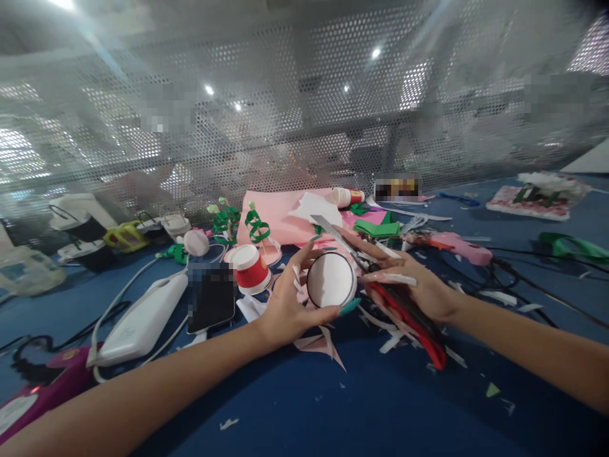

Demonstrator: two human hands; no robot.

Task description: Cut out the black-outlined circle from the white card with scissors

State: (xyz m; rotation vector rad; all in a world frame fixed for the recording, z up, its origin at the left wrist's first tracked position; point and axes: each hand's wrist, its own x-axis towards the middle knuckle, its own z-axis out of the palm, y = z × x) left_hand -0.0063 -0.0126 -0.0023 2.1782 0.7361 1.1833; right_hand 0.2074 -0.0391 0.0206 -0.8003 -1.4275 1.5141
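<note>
Our left hand [285,301] grips the white round piece [330,279] over the worktop [304,412]; at its four o'clock, our right hand [425,285] clasps the red-handled cutting tool [415,330]. We judge this a steadying step; the next move calls for careful aim.

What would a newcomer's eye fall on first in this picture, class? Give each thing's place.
The eye would probably fall first on the round white object with a dark rim, held at the centre in the left hand. Just right of it, the right hand grips a cutting tool with a red-and-black handle. Behind the hands, a large flat pink sheet lies before the perforated grey screen.
</note>
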